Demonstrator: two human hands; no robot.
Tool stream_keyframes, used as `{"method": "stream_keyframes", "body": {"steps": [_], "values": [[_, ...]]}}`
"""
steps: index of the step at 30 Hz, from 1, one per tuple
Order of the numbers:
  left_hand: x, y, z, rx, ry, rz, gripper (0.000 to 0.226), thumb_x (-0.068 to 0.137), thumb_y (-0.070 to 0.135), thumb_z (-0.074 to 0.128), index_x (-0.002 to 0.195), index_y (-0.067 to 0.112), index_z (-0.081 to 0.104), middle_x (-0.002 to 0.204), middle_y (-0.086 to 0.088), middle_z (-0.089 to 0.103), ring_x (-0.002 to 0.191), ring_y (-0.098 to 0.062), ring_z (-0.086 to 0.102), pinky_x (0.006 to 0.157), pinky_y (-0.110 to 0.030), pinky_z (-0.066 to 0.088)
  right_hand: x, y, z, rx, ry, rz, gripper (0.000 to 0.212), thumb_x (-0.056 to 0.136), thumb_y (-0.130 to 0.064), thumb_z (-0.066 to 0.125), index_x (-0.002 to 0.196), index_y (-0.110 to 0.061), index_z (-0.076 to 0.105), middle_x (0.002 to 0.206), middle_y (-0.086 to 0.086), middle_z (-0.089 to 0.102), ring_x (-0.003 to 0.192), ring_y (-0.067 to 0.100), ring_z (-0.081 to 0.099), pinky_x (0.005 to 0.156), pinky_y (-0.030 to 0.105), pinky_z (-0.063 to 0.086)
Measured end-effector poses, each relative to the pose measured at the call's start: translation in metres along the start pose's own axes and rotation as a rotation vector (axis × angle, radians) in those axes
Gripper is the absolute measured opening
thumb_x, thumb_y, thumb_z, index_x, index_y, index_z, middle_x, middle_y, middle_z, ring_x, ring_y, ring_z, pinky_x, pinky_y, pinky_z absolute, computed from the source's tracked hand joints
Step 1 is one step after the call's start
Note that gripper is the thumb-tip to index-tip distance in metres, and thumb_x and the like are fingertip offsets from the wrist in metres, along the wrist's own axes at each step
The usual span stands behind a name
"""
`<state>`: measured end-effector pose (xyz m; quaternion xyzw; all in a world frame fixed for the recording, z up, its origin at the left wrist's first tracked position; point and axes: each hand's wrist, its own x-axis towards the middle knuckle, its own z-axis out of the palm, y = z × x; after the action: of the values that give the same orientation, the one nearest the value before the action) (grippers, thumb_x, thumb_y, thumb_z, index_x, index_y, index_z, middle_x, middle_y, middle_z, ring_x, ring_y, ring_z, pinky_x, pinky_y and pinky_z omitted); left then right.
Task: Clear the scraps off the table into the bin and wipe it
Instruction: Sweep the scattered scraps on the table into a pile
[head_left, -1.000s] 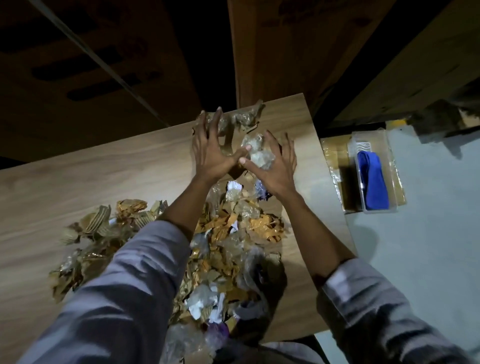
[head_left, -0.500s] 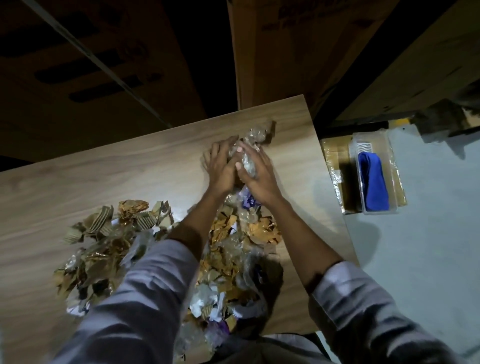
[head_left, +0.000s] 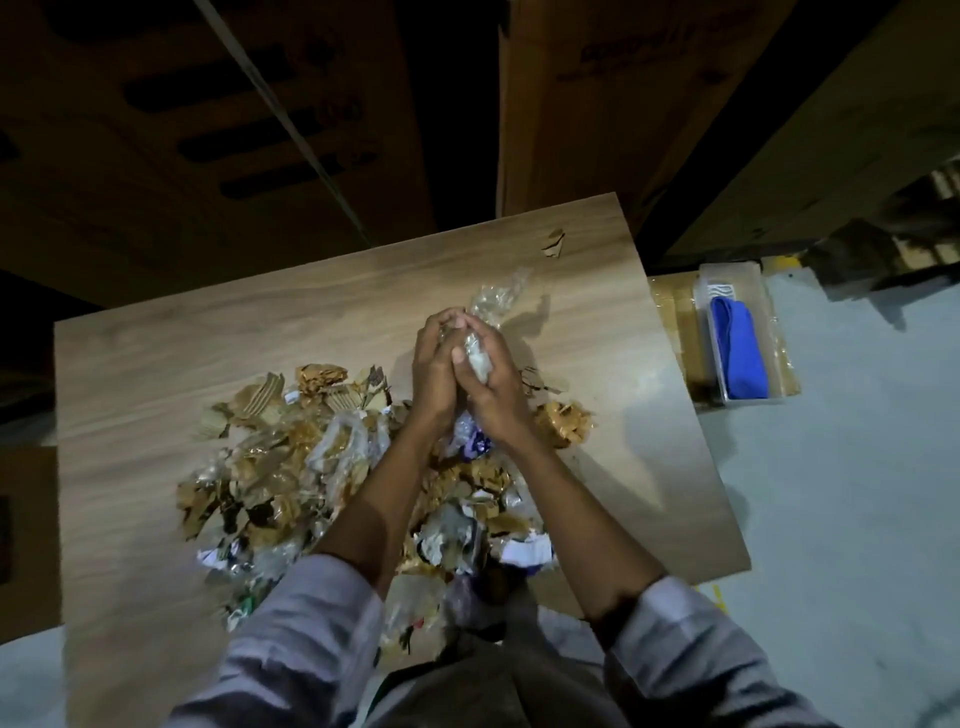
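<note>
A heap of torn gold, brown, white and clear scraps (head_left: 291, 457) covers the middle of the wooden table (head_left: 156, 364). My left hand (head_left: 434, 374) and my right hand (head_left: 493, 384) are cupped together above the heap's far side. Between them they grip a bunch of clear plastic scraps (head_left: 493, 304), which sticks out past my fingertips. One small brown scrap (head_left: 553, 244) lies alone near the table's far right corner. More scraps (head_left: 563, 423) lie just right of my right wrist. No bin is in view.
A clear plastic box (head_left: 737, 332) with a blue cloth (head_left: 737, 353) in it sits on a flat cardboard piece on the grey floor, right of the table. Large cardboard boxes (head_left: 571, 104) stand behind the table's far edge.
My hands were spread flat over scraps at the table's far edge. They have drawn back toward me and closed together round a bunch of clear scraps. One brown scrap stayed behind.
</note>
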<state>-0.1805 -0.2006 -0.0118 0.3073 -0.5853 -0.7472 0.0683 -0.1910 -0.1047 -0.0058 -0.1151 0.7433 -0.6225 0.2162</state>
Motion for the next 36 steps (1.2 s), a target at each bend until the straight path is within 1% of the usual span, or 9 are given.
{"method": "stream_keyframes", "body": {"steps": [3,6,10,12,16,19,22,29,36], "values": [[-0.034,-0.004,-0.032,0.356,0.051,0.151,0.038,0.098,0.055,0.043,0.121,0.037,0.067,0.123,0.009,0.064,0.120,-0.018,0.057,0.108,-0.046,0.046,-0.037,-0.004,0.021,-0.059,0.009,-0.023,0.042,0.107,-0.042,0.050,0.148,-0.040,0.045,0.157,-0.009,0.044,0.146,0.006,0.041,0.120,0.039,0.037],[-0.067,-0.005,-0.057,0.553,0.092,0.262,0.057,0.099,0.056,0.029,0.130,0.024,0.065,0.124,0.010,0.061,0.119,-0.013,0.051,0.105,-0.033,0.037,-0.071,-0.006,0.046,-0.097,0.012,-0.017,0.051,0.110,-0.041,0.045,0.158,-0.031,0.036,0.165,-0.008,0.037,0.149,0.003,0.034,0.124,0.036,0.031],[-0.100,-0.006,-0.086,0.774,0.140,0.416,0.053,0.103,0.044,0.028,0.125,0.020,0.070,0.131,0.002,0.065,0.125,-0.021,0.052,0.101,-0.018,0.023,-0.113,-0.013,0.071,-0.099,-0.008,0.010,0.059,0.107,-0.057,0.035,0.162,-0.047,0.014,0.167,-0.030,0.014,0.152,-0.006,0.019,0.125,0.030,0.022],[-0.113,-0.005,-0.100,0.886,0.210,0.397,0.048,0.099,0.040,0.033,0.120,0.024,0.072,0.139,0.001,0.061,0.134,-0.026,0.044,0.108,-0.029,0.022,-0.128,-0.013,0.079,-0.111,-0.010,0.036,0.064,0.108,-0.055,0.037,0.163,-0.044,0.009,0.168,-0.029,0.010,0.151,-0.006,0.016,0.122,0.025,0.020],[-0.129,-0.005,-0.119,1.082,0.221,0.290,0.032,0.095,0.029,0.051,0.117,0.025,0.074,0.152,-0.007,0.048,0.147,-0.035,0.024,0.118,-0.053,0.021,-0.143,-0.012,0.085,-0.304,-0.010,0.086,0.058,0.111,-0.042,0.042,0.164,-0.035,0.018,0.171,-0.003,0.020,0.155,0.016,0.019,0.124,0.041,0.023],[-0.133,-0.006,-0.129,1.121,0.154,0.205,0.028,0.100,0.026,0.055,0.123,0.024,0.071,0.155,-0.009,0.046,0.149,-0.035,0.022,0.121,-0.052,0.019,-0.151,-0.016,0.087,-0.359,0.019,0.168,0.052,0.109,-0.041,0.049,0.158,-0.032,0.035,0.161,0.007,0.018,0.148,0.023,0.020,0.121,0.047,0.031],[-0.139,-0.001,-0.130,1.089,0.117,0.379,0.035,0.102,0.030,0.045,0.127,0.024,0.069,0.155,-0.004,0.048,0.149,-0.033,0.025,0.120,-0.050,0.016,-0.155,-0.015,0.086,-0.376,0.105,0.097,0.050,0.105,-0.045,0.055,0.151,-0.028,0.048,0.161,0.007,0.006,0.153,0.028,0.015,0.122,0.046,0.035],[-0.133,0.007,-0.118,1.116,-0.015,0.426,0.047,0.099,0.039,0.035,0.131,0.028,0.068,0.143,0.000,0.061,0.149,-0.027,0.031,0.122,-0.046,0.010,-0.151,-0.012,0.070,-0.380,0.141,-0.006,0.040,0.110,-0.035,0.050,0.149,-0.025,0.050,0.171,-0.001,0.018,0.157,0.015,0.013,0.124,0.040,0.021],[-0.106,0.027,-0.063,1.036,-0.092,0.457,0.047,0.102,0.045,0.038,0.139,0.025,0.060,0.150,-0.004,0.055,0.152,-0.028,0.027,0.122,-0.043,0.003,-0.130,-0.022,0.024,-0.253,0.330,0.024,0.042,0.106,-0.041,0.056,0.145,-0.026,0.051,0.165,-0.006,0.031,0.152,0.012,0.022,0.115,0.034,0.028]]}}
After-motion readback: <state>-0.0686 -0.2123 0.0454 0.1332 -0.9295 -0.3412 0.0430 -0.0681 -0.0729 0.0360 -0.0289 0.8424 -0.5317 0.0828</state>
